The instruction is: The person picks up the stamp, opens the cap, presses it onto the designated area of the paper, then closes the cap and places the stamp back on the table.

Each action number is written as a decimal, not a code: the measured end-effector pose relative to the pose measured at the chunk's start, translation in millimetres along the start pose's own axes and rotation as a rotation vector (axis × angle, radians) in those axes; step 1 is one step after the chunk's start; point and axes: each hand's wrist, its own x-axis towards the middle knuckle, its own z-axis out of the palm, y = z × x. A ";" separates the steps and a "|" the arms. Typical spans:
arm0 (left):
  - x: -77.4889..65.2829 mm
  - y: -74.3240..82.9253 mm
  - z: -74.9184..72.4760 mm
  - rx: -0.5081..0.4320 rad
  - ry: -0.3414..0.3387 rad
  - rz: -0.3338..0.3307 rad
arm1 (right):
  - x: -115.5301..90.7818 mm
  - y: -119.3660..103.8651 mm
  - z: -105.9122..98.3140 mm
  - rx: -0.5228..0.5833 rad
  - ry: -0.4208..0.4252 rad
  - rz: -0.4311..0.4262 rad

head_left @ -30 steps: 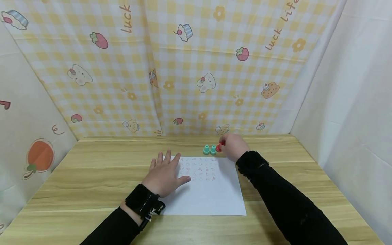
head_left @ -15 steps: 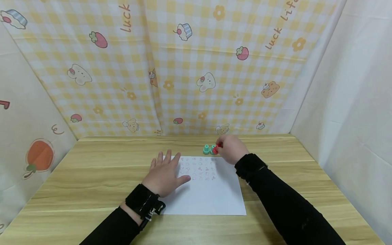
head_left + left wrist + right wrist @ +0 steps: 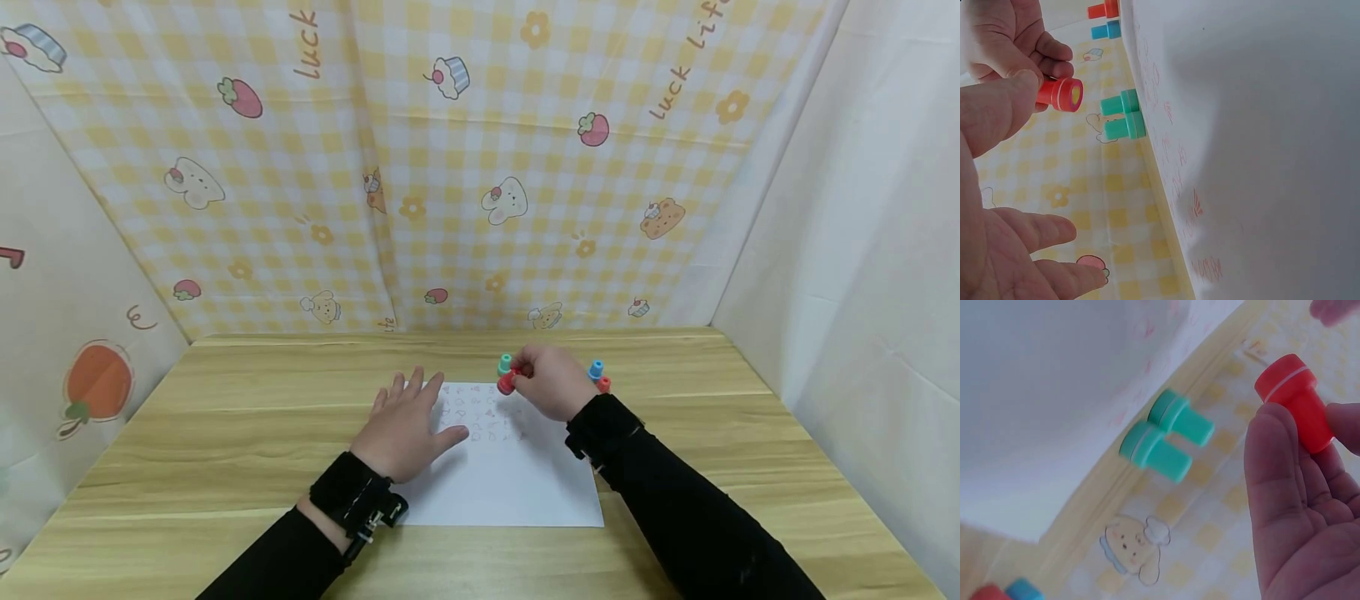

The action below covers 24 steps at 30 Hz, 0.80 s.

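Stamp (image 3: 507, 383): right grip (image 3: 553, 383) pinches narrow end, leaving face (image 3: 1076, 94) free; left grip (image 3: 403, 429) spread over left edge of paper (image 3: 510, 492), likely steadying.

Brown “luck” (image 3: 305, 43), twice, and “life” (image 3: 708, 25) on the yellow-checked backdrop cloth (image 3: 435, 154)

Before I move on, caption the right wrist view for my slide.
The right hand holds a red stamp; two green stamps stand side by side near the white paper.

Before me, a wood-grain tabletop (image 3: 187, 467), backed by a yellow-checked cloth (image 3: 450, 142) printed with strawberries (image 3: 242, 98) and cupcakes (image 3: 452, 78); white cloth (image 3: 847, 250), softly lit, flanks both sides.
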 end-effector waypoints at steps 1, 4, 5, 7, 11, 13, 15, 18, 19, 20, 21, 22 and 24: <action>0.1 0.2 0.2 -0.005 0.002 0.003 | -1.0 -0.5 1.5 0.016 -0.001 -0.004; 0.4 1.0 0.9 -0.021 0.006 0.012 | -3.7 -2.1 5.5 0.064 -0.005 -0.012; 0.7 1.0 1.2 -0.025 0.010 0.015 | -4.5 -2.5 6.8 0.083 -0.007 -0.012; 1.1 1.6 1.7 -0.032 0.018 0.023 | -6.3 -3.9 9.4 0.118 -0.009 -0.010; 1.0 2.6 2.5 -0.055 0.036 0.039 | -8.9 -6.1 14.4 0.168 -0.016 0.004; 0.6 3.7 2.6 -0.068 0.046 0.046 | -10.0 -7.2 16.9 0.193 -0.026 0.018; 0.4 4.8 2.8 -0.087 0.056 0.050 | -11.3 -8.7 19.3 0.221 -0.038 0.033; 0.6 6.0 3.6 -0.109 0.075 0.061 | -13.0 -10.7 22.7 0.263 -0.047 0.045; 0.5 6.4 3.9 -0.117 0.081 0.066 | -13.7 -11.5 23.7 0.278 -0.047 0.048; 0.6 6.6 4.4 -0.124 0.084 0.071 | -14.2 -11.7 24.8 0.288 -0.049 0.047; 0.6 6.6 5.0 -0.131 0.091 0.079 | -14.7 -11.7 25.8 0.299 -0.048 0.041; 0.5 6.9 5.6 -0.137 0.096 0.086 | -15.3 -12.1 26.6 0.311 -0.049 0.038; 0.6 7.4 6.7 -0.152 0.100 0.088 | -16.5 -12.9 28.0 0.335 -0.055 0.036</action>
